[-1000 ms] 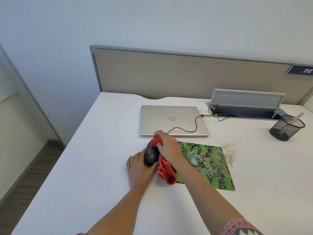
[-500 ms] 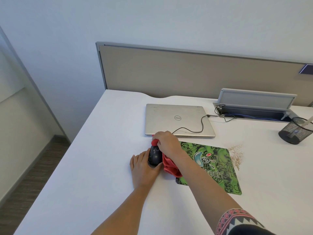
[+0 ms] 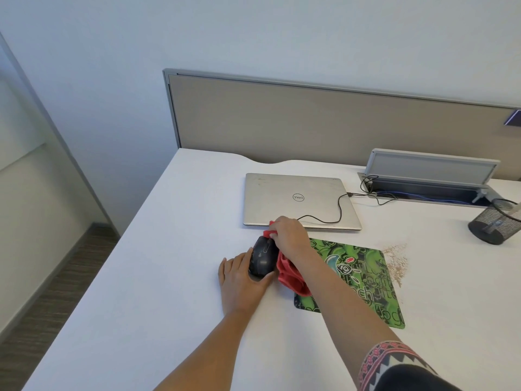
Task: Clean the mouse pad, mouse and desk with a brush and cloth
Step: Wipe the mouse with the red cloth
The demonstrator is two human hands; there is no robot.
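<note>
A dark mouse (image 3: pixel 262 259) sits on the white desk (image 3: pixel 158 277), just left of the green patterned mouse pad (image 3: pixel 363 277). My left hand (image 3: pixel 241 280) lies beside it, thumb curled round its near end, steadying it. My right hand (image 3: pixel 287 237) grips a red cloth (image 3: pixel 290 273) and presses it against the mouse's far right side; the cloth hangs down under my wrist onto the pad's left edge. No brush can be made out.
A shut silver laptop (image 3: pixel 296 198) lies behind the mouse with a black cable (image 3: pixel 339 213) running to an open cable tray (image 3: pixel 428 190). Brown crumbs (image 3: pixel 397 262) are scattered right of the pad. A black mesh pen cup (image 3: pixel 496 221) stands at the far right.
My right hand with the cloth has stayed at the mouse's far end, shifting only slightly over it. The left hand keeps its place. The camera has turned a little to the left.
</note>
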